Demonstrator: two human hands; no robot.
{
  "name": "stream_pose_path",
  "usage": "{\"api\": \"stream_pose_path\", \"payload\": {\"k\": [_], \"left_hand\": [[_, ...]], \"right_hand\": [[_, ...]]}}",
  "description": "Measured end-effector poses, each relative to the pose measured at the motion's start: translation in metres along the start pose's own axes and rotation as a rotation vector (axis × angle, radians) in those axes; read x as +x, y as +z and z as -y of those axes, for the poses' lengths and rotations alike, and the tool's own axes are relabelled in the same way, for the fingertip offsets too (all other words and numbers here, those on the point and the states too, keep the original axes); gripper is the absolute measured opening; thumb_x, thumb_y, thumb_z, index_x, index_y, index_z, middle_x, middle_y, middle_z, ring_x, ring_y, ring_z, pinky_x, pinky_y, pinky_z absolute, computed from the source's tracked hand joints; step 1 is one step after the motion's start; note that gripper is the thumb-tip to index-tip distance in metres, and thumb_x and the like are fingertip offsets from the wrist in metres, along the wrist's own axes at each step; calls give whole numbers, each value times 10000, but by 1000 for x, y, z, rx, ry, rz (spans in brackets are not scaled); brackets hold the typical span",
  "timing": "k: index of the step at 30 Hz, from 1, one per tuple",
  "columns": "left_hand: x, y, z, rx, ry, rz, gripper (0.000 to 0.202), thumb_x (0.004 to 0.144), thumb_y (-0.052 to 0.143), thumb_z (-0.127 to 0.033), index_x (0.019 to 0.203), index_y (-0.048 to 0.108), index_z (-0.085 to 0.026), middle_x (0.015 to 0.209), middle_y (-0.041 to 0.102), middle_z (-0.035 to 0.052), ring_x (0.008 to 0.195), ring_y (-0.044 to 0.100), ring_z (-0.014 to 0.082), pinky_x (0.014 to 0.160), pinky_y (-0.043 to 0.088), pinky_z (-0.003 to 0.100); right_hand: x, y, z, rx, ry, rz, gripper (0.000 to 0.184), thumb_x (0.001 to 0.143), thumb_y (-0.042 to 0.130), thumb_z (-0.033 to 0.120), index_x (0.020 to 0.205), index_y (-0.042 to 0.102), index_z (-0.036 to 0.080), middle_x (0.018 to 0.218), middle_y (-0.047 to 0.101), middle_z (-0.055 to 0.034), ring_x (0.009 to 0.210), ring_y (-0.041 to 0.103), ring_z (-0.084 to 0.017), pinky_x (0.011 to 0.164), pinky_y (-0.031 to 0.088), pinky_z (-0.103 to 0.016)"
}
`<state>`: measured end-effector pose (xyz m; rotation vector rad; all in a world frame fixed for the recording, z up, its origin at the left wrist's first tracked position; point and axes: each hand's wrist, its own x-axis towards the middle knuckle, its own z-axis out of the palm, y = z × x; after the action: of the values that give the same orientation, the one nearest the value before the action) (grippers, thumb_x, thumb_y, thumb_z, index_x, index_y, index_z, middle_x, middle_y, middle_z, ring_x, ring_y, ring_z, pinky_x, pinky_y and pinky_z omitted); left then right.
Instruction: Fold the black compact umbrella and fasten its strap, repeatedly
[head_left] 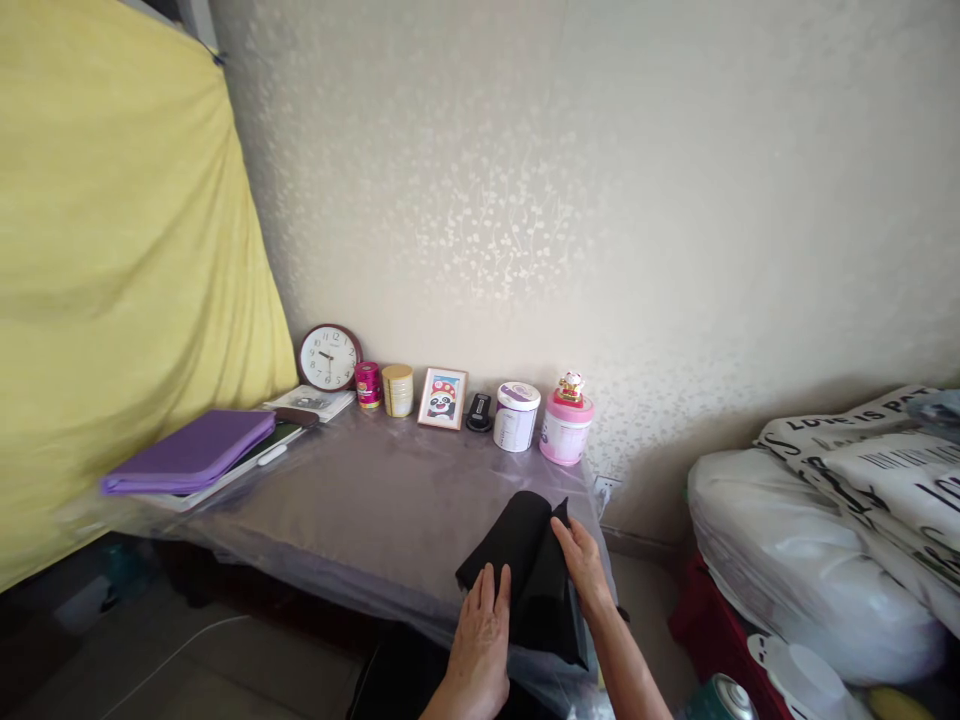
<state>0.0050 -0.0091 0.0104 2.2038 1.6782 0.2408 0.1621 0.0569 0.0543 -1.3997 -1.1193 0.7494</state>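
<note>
A roll of thin black sheet material (510,545), which looks like plastic bags, lies at the table's right front corner. My left hand (484,635) rests on the roll's near end with its fingers stretched out. Between the thumb and fingers of my right hand (581,565) is the loose black flap on the roll's right side. This flap stands partly raised, with a pointed corner above my fingers and another hanging near the front edge. The underside of the roll is hidden.
Along the wall stand a clock (328,358), a pink tin (368,385), a yellow-lidded can (397,390), a framed panda picture (442,398), a white tub (516,417) and a pink tub (566,435) topped by a figurine. A purple folder (191,450) lies left; stuffed bags (810,540) sit right.
</note>
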Motion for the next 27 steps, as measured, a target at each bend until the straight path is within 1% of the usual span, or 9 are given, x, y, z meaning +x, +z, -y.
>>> {"api": "stream_pose_path", "payload": {"k": [3,6,10,12,17,20,23,25,27], "left_hand": [[4,10,5,-21,19,-39,1070,443,523,-33,1394,47,-148,1472,74,139,1344,110,270,1082,162,376],[8,22,13,-51,67,-102,1037,458,551,-104,1392,98,-107,1464,108,163,1338,128,290,1083,172,392],[12,33,24,-91,151,-138,869,527,555,-182,1342,286,-41,1450,144,189,1335,133,307,1093,163,390],[12,34,26,-99,175,-150,821,558,539,-191,1332,311,-40,1452,156,175,1337,129,299,1100,152,390],[8,25,20,-81,128,-147,839,588,493,-132,1372,203,-55,1458,160,145,1338,148,260,1099,164,373],[1,15,19,-40,50,-66,809,608,454,-87,1370,187,-31,1452,179,152,1334,175,235,1092,186,345],[-11,3,21,-48,5,-3,756,664,430,-108,1370,174,-22,1437,230,149,1317,229,217,1076,231,324],[-18,-5,21,-64,-27,-35,698,712,419,-156,1362,207,-19,1415,284,150,1302,263,227,1068,254,335],[-21,-12,19,-65,-25,-126,622,754,395,-192,1350,273,-61,1398,323,132,1293,277,239,1067,256,366]], "right_hand": [[4,16,3,79,49,88,377,687,565,515,798,604,157,606,601,-3,587,568,-177,509,438,-260],[7,30,1,124,72,128,414,699,558,500,898,595,139,667,640,-25,637,604,-195,556,476,-276],[14,44,-6,108,135,118,486,700,561,461,1046,558,120,735,679,-50,701,643,-220,598,511,-295],[18,50,-12,76,148,109,507,706,553,436,1101,530,120,748,686,-53,707,651,-224,598,520,-307],[22,59,-26,-66,130,162,544,747,504,435,1191,429,129,755,688,-47,670,657,-199,576,509,-297],[20,60,-26,-81,101,231,551,786,447,472,1198,379,112,728,687,-46,648,655,-178,580,490,-282],[17,59,-24,-109,53,274,493,798,420,486,1142,405,133,741,689,-43,676,656,-170,584,477,-274],[16,58,-23,-155,8,298,429,802,419,468,1097,432,156,743,690,-31,686,653,-163,613,476,-276],[15,57,-22,-204,-50,324,355,808,418,434,1048,464,178,737,689,-18,683,648,-153,654,474,-278]]}}
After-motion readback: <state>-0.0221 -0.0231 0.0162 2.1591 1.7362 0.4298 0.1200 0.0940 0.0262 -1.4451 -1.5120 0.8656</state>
